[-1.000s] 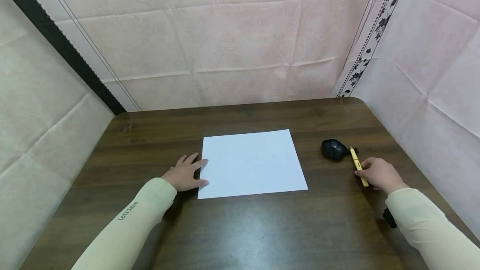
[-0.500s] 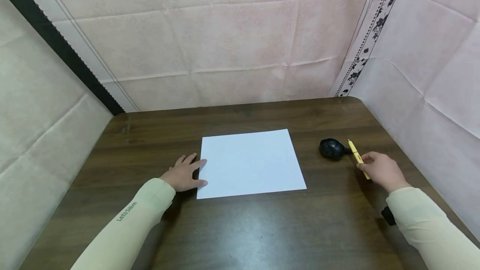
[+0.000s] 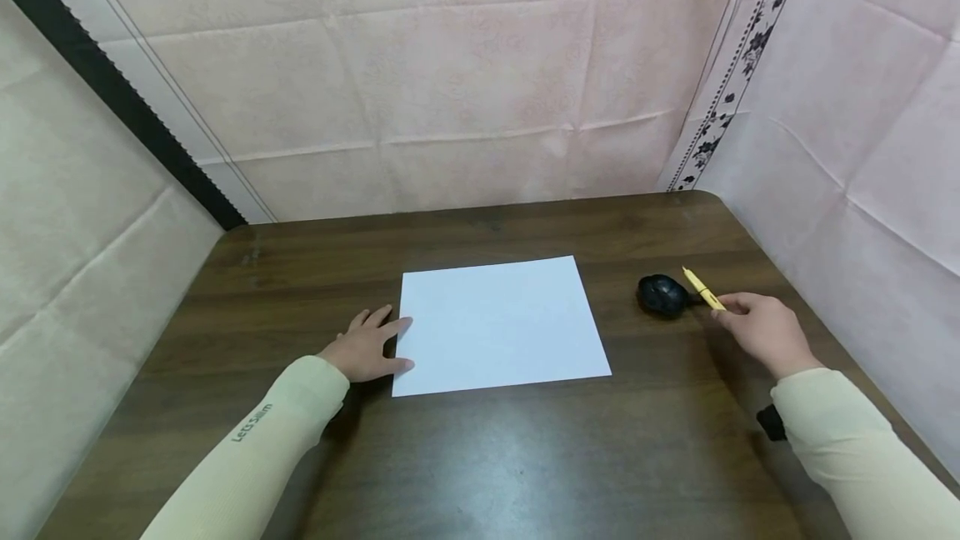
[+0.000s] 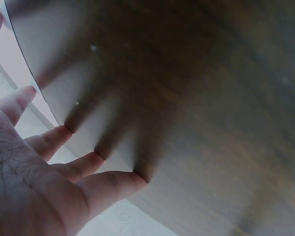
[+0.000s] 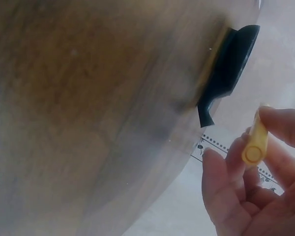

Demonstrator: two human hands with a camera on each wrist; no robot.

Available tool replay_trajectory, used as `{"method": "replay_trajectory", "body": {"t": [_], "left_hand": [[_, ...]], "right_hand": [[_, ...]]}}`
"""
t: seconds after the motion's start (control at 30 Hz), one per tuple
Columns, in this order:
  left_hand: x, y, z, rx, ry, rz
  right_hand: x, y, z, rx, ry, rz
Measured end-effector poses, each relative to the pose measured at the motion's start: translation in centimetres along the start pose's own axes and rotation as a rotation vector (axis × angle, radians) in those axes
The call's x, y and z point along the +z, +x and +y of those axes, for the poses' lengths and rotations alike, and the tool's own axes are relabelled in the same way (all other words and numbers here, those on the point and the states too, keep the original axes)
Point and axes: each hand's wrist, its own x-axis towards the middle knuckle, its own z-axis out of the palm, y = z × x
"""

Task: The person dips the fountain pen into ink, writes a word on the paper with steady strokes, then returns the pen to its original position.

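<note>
A white sheet of paper (image 3: 502,325) lies flat in the middle of the dark wooden table. My left hand (image 3: 365,348) rests at its left edge, fingers spread, with thumb and forefinger tips on the paper; the left wrist view shows the fingertips (image 4: 141,178) touching the tabletop. Over at the right, my right hand (image 3: 763,330) pinches a slim yellow pen (image 3: 703,288) between thumb and fingers, its pointed end towards the back left. The pen's blunt end (image 5: 254,153) faces the right wrist camera. Beside the pen sits a black rounded object (image 3: 663,296) with a short handle.
The wooden tabletop (image 3: 480,457) has rounded back corners. Pale patterned cloth (image 3: 465,82) hangs behind it and on both sides, with a black band (image 3: 127,98) at left and a floral border (image 3: 731,98) at right.
My right hand has moved slightly back, and the pen has turned so its tip points further left, closer to the black object. The left hand and paper stay put.
</note>
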Motion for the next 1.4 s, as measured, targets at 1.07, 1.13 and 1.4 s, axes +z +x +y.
{"method": "replay_trajectory", "body": {"t": [1.07,1.13,1.4], "left_hand": [[0.2,0.3,-0.4,0.020,0.001,-0.001],[0.3,0.3,-0.4,0.024,-0.002,0.001],[0.3,0.3,-0.5,0.025,-0.006,0.011]], "right_hand": [[0.0,0.6,-1.5,-0.023,0.019,-0.087],[0.1,0.7,-1.6,-0.020,0.024,-0.091],[0.4,0.7,-1.7,-0.019,0.039,-0.096]]}}
